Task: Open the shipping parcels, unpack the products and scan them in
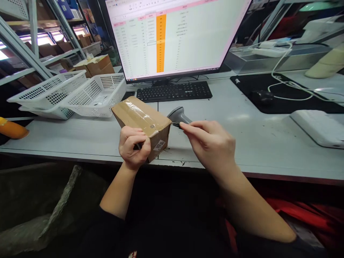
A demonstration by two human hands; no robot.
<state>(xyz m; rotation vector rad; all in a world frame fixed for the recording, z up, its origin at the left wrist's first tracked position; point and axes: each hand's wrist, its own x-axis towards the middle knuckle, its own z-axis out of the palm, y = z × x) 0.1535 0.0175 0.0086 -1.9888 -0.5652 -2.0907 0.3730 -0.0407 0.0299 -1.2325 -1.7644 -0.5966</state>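
Note:
My left hand (133, 147) is closed around the near corner of a small taped cardboard box (141, 118), holding it tilted at the front edge of the grey table (242, 132). A barcode label (159, 145) shows on the box's near face. My right hand (211, 143) grips a grey handheld barcode scanner (177, 115), whose head points at the box's right end. The fingers of my right hand pinch the scanner's handle.
A monitor (174, 36) with a spreadsheet stands behind a black keyboard (174, 91). Two white perforated baskets (91, 95) sit at the left. A mouse (262, 96) on a black mat, white cables and a white device (319, 127) lie at the right. Shelving stands far left.

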